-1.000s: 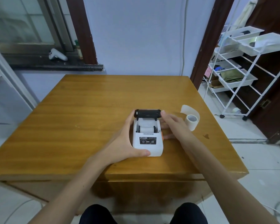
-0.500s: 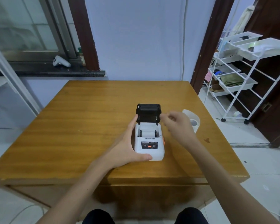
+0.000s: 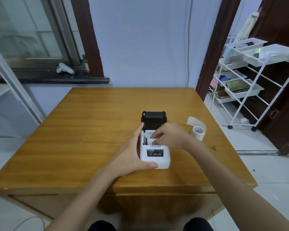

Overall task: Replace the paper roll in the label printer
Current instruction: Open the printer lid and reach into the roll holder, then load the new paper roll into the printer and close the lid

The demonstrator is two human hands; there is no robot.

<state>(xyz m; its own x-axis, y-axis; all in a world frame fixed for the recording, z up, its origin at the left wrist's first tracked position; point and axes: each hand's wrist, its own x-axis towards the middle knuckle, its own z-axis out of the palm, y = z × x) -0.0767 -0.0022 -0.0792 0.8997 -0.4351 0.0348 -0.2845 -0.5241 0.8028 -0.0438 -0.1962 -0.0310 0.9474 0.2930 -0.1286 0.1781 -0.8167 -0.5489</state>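
Observation:
A small white label printer (image 3: 155, 155) stands on the wooden table (image 3: 93, 134) with its black lid (image 3: 153, 120) swung up and back. My left hand (image 3: 134, 155) clasps the printer's left side, thumb along its front edge. My right hand (image 3: 169, 138) reaches down into the open bay, fingers pinched on the white paper roll (image 3: 150, 141) lying inside. A second white paper roll (image 3: 198, 130) with a loose curled tail stands on the table to the right of the printer, untouched.
A white wire rack (image 3: 250, 77) with trays stands on the floor to the right of the table. A white controller (image 3: 64, 69) lies on the window sill at the back left. The table's right edge is close to the spare roll.
The printer's lid has swung fully up. My right hand left the printer's side, rose past the lid and dropped into the bay onto the roll. The left hand kept its hold.

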